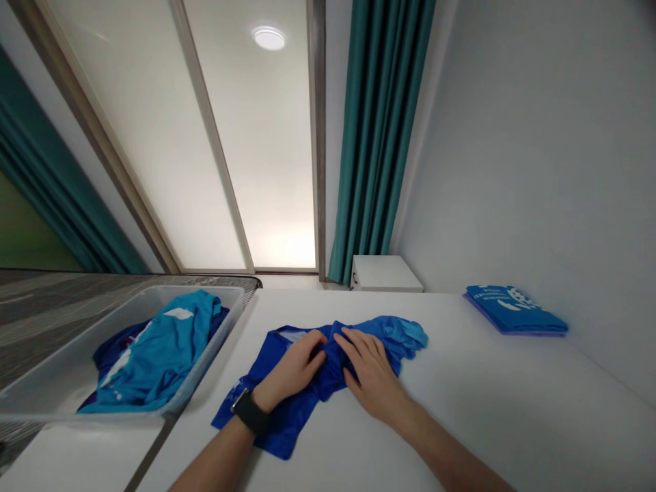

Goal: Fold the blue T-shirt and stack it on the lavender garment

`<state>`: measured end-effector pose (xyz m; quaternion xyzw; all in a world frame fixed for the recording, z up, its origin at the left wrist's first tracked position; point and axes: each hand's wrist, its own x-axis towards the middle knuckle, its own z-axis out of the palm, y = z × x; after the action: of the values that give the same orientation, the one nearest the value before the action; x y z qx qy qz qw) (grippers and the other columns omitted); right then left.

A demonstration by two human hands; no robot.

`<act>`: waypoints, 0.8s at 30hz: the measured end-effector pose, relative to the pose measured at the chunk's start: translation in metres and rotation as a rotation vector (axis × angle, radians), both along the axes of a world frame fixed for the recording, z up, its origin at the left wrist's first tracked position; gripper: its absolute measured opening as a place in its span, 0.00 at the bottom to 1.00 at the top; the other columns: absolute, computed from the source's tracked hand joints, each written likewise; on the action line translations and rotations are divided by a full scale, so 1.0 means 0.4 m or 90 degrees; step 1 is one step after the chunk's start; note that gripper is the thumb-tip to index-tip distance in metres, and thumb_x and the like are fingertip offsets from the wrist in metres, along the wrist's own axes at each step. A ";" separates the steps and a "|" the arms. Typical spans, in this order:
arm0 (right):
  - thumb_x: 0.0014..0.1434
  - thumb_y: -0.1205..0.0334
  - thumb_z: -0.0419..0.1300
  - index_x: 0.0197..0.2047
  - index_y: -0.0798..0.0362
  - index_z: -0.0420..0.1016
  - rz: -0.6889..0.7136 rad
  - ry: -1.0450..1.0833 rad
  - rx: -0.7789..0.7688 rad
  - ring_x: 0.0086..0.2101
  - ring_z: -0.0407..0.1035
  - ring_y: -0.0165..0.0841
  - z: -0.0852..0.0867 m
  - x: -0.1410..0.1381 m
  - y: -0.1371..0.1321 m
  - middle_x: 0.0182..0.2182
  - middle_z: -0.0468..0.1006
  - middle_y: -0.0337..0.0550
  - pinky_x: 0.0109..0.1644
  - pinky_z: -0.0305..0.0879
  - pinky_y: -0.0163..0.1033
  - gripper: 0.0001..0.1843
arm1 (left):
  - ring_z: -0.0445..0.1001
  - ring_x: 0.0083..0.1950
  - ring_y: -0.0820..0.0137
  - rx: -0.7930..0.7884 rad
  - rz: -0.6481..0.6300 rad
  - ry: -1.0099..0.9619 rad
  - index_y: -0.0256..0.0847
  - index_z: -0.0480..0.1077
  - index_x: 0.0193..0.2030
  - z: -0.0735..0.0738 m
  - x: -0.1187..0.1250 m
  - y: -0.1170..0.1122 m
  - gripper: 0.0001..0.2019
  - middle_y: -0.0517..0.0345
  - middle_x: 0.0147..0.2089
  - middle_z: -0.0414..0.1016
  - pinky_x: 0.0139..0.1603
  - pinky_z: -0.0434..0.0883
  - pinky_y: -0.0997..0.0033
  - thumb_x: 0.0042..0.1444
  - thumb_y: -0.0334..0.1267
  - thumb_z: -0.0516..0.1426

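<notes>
Blue shirt lies bunched in the middle of the white table, in the lower centre of the frame. Behind the table, at the top of the frame, is a tall glass door, with a teal curtain to its right and a white wall at the far right. On the left side, a clear plastic tray holds a light blue shirt over a dark blue cloth. At the right of the table, against the wall, lies a folded blue cloth with white print. A small white cabinet stands behind the table, and a round ceiling lamp shines at the top.

The shirt looks light and soft, and it seems a little slippery, so it will likely slide and fold easily. The thick fold in the centre seems a good place to take hold. The left hand is on this fold, with its fingers curved and nearly closed. They seem to pinch the cloth, but the folds hide the fingertips, so I cannot tell for sure. The right hand lies on the shirt with its fingers open and spread, not gripping. A black watch is on the left wrist.
</notes>
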<state>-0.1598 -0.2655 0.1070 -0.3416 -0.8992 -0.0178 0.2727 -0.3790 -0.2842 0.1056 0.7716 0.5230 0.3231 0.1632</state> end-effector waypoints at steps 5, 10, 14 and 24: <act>0.59 0.76 0.48 0.61 0.53 0.65 0.058 0.033 -0.033 0.48 0.65 0.42 -0.004 -0.007 -0.001 0.46 0.76 0.50 0.55 0.58 0.52 0.27 | 0.72 0.47 0.66 -0.038 -0.095 -0.167 0.41 0.67 0.47 0.021 0.062 -0.033 0.07 0.54 0.46 0.74 0.51 0.68 0.67 0.64 0.36 0.51; 0.66 0.70 0.44 0.37 0.50 0.71 -0.070 0.149 -0.046 0.35 0.67 0.37 0.007 0.058 0.069 0.31 0.75 0.43 0.45 0.60 0.47 0.15 | 0.72 0.51 0.61 -0.021 -0.044 -0.010 0.43 0.64 0.57 0.024 0.014 -0.022 0.22 0.52 0.50 0.74 0.55 0.66 0.60 0.57 0.41 0.60; 0.66 0.67 0.45 0.39 0.51 0.71 -0.102 0.140 -0.038 0.37 0.68 0.39 0.023 0.080 0.077 0.32 0.75 0.44 0.47 0.61 0.47 0.13 | 0.72 0.48 0.61 0.003 -0.071 0.144 0.43 0.71 0.40 0.017 -0.019 -0.006 0.04 0.56 0.42 0.76 0.54 0.63 0.58 0.59 0.37 0.56; 0.62 0.71 0.48 0.56 0.49 0.69 0.062 0.036 -0.121 0.47 0.67 0.40 0.014 0.011 0.005 0.45 0.75 0.47 0.54 0.63 0.51 0.21 | 0.73 0.39 0.66 -0.003 -0.071 0.031 0.42 0.68 0.41 0.029 0.017 -0.024 0.10 0.57 0.38 0.75 0.41 0.66 0.70 0.66 0.43 0.50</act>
<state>-0.1554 -0.2635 0.1126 -0.3220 -0.9043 0.0909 0.2650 -0.3723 -0.2936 0.1172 0.8070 0.4837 0.2933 0.1695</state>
